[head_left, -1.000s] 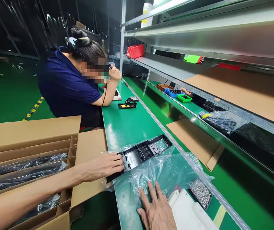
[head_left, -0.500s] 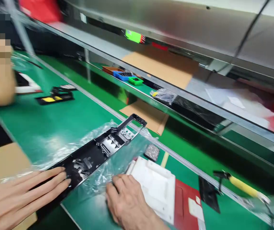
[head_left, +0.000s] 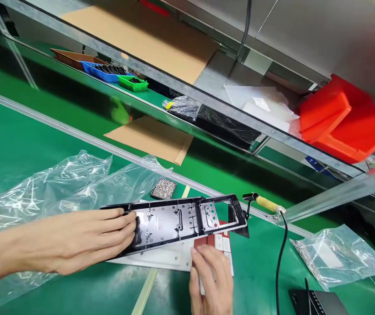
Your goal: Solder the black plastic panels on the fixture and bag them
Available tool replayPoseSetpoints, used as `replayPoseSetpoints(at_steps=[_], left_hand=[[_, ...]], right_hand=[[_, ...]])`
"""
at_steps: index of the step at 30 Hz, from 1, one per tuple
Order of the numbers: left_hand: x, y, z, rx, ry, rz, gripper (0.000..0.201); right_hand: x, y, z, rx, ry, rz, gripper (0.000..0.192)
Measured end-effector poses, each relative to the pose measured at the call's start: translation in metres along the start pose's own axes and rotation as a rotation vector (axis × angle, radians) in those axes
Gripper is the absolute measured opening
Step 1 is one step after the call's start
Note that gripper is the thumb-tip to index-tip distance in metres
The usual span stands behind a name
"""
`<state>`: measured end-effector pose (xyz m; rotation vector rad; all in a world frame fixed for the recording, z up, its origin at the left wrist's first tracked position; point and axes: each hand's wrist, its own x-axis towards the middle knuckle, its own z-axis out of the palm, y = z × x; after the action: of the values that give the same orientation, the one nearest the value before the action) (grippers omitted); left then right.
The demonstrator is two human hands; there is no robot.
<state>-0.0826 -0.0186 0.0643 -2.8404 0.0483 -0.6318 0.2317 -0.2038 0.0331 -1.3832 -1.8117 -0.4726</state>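
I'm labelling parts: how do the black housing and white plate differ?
The black housing has raised walls and a framed opening; the white plate looks plainer where visible. The housing, held by the left hand, is uppermost; the plate is partly hidden beneath it. Both are over the green table.

Black housing (head_left: 166,221), bright red bin (head_left: 348,120)

Free passage is afforded on the bench (head_left: 256,275) between the right hand (head_left: 212,280) and the black cable (head_left: 280,258). Rightward, the way is crossed by that cable, with a clear bag (head_left: 341,256) beyond. Forward reach is blocked by the black housing (head_left: 166,221) and, near its right end, the yellow-handled tool (head_left: 268,204); leftward, loose film (head_left: 62,183) is met.
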Motion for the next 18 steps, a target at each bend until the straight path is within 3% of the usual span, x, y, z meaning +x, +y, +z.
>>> replayPoseSetpoints(at_steps=[7, 11, 16, 18], left_hand=[[0.028, -0.015, 0.017, -0.242, -0.166, 0.012, 0.049], [0.038, -0.022, 0.021, -0.229, -0.202, 0.103, 0.048], [0.048, -0.035, 0.025, -0.286, -0.188, 0.103, 0.041], [0.052, -0.035, 0.026, -0.219, -0.230, 0.139, 0.033]], right_hand=[[-0.036, 0.029, -0.007, -0.157, -0.020, 0.138, 0.039], [-0.040, 0.041, -0.001, -0.131, -0.143, 0.154, 0.043], [-0.053, 0.045, 0.001, -0.112, -0.241, 0.151, 0.040], [-0.051, 0.044, 0.016, -0.094, -0.235, 0.133, 0.040]])
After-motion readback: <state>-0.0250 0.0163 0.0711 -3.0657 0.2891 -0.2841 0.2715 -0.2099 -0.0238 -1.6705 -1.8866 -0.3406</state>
